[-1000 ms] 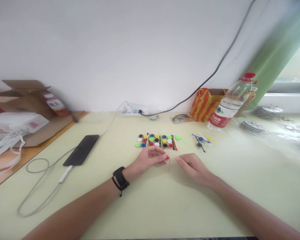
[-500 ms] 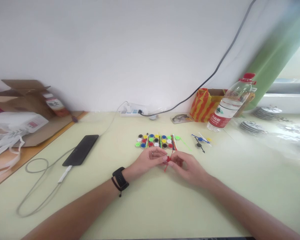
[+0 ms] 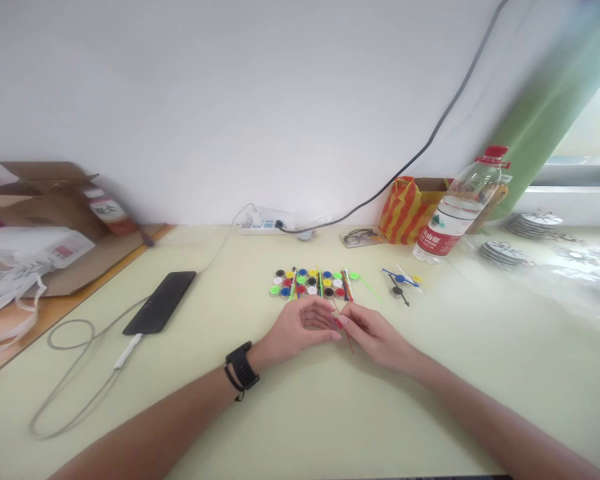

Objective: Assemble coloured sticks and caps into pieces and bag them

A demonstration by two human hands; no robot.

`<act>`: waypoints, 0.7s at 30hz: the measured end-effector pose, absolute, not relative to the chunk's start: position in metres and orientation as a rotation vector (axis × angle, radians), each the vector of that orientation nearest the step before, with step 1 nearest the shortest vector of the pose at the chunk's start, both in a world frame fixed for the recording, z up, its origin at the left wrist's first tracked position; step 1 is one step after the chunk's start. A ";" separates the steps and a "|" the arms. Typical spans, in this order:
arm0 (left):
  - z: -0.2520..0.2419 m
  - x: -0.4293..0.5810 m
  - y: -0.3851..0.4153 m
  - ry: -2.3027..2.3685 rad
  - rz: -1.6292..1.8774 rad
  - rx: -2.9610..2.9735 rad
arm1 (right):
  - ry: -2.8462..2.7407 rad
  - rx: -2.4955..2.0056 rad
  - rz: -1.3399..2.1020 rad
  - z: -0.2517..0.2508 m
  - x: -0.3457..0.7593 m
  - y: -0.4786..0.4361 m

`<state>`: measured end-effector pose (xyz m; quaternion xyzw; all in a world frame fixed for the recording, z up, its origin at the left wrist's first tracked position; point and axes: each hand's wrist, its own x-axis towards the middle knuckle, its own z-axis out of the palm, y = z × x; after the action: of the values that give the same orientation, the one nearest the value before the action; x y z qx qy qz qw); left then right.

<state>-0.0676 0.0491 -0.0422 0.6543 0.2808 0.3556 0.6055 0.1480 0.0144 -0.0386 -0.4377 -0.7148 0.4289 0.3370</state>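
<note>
My left hand (image 3: 300, 328) and my right hand (image 3: 375, 333) meet fingertip to fingertip over the pale green table (image 3: 300, 413). Between them they pinch a small red round piece with a thin red stick (image 3: 344, 331) that slants down to the right. The left palm is turned partly up, its fingers curled. Just beyond the hands lies a neat block of small coloured round pieces and sticks (image 3: 313, 283). A few loose pieces, blue, black and yellow (image 3: 401, 281), lie to the right of the block.
A black phone (image 3: 161, 311) on a grey cable lies left. A power strip (image 3: 263, 222), glasses (image 3: 361, 236), a striped bag (image 3: 404, 210) and a water bottle (image 3: 455, 213) stand along the wall. Cardboard boxes (image 3: 45, 200) at left, stacked discs (image 3: 505, 253) at right.
My right hand came in from lying flat and joined the left on the red piece. The red stick now runs through it, and both hands have drawn slightly nearer to me.
</note>
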 end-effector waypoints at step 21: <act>-0.044 -0.067 0.045 0.845 0.722 1.786 | -2.340 -1.856 -0.381 -0.006 0.228 0.108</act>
<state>-0.0673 0.0451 -0.0437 0.7371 0.3486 0.2981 0.4962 0.2280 0.1079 -0.0060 -0.6150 -0.7756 -0.1263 0.0653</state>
